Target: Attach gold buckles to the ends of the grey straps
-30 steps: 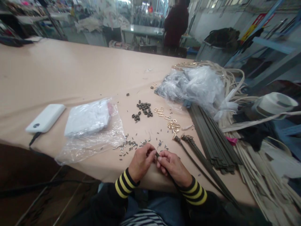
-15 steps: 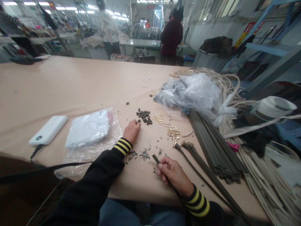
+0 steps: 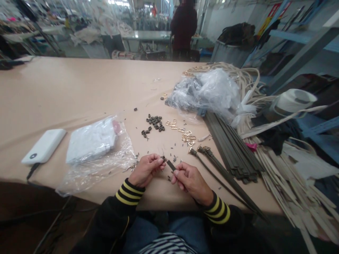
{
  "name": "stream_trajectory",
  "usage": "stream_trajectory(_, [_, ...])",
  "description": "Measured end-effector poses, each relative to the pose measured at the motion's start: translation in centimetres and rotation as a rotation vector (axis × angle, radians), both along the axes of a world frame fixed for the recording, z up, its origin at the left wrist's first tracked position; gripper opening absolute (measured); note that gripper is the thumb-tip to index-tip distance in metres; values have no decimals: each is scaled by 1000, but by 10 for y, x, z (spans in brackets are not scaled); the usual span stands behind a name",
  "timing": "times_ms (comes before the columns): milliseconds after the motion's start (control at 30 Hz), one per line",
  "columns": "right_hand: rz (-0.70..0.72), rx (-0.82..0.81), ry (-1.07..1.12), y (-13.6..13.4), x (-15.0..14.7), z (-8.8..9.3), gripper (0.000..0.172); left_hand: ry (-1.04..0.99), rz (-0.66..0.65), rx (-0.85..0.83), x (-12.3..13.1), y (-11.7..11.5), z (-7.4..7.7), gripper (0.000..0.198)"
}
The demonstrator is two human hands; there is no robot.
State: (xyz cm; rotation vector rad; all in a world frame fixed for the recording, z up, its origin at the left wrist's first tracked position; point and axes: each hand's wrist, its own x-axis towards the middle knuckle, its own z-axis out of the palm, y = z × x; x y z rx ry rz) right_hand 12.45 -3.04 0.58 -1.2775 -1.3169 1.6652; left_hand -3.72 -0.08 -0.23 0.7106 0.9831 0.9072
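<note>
My left hand (image 3: 148, 168) pinches a small dark strap loop (image 3: 164, 158) between thumb and fingertips. Close beside it, my right hand (image 3: 191, 180) is closed on a dark olive strap (image 3: 171, 165), whose free end points up and left toward the loop. I cannot tell whether the strap end touches the loop. Beyond my hands lie a pile of dark loops (image 3: 155, 121) and several gold buckles (image 3: 188, 137). Straps with buckles fitted (image 3: 212, 155) lie to the right of my right hand. Small metal bits are scattered near my fingers, partly hidden by them.
A stack of olive straps (image 3: 230, 148) and beige strips (image 3: 299, 190) fill the right side. Behind them are a clear plastic bag (image 3: 209, 88) and a white cone (image 3: 293, 100). At left lie a white packet (image 3: 91, 139) and a white power bank (image 3: 43, 146). A person (image 3: 184, 28) stands beyond the table.
My left hand has come back from the loop pile toward my right hand, now with a loop in its fingertips. The right hand still holds the strap. The camera view has tilted down.
</note>
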Motion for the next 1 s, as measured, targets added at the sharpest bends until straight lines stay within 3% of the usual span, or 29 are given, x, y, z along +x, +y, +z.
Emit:
stream_trajectory(100, [4,67,-67,1,0,3,14,-62,36,-26,2,-12,-1,28])
stream_trajectory(233, [42,143,-161,3,4,-1,8,40,25,56,2,-16,2,25])
stream_trajectory(433, [206,200,-222,2,15,2,8,342,-157,319,9,-26,9,14])
stream_trajectory(633, [174,118,-34,0,15,-7,10,278,-64,256,18,-29,6,19])
stream_trajectory(867, [133,81,-6,1,12,-12,21,365,-240,211,27,-26,6,24])
stream_trajectory(1000, [113,56,-5,3,18,-16,16,385,-199,225,31,-17,4,27])
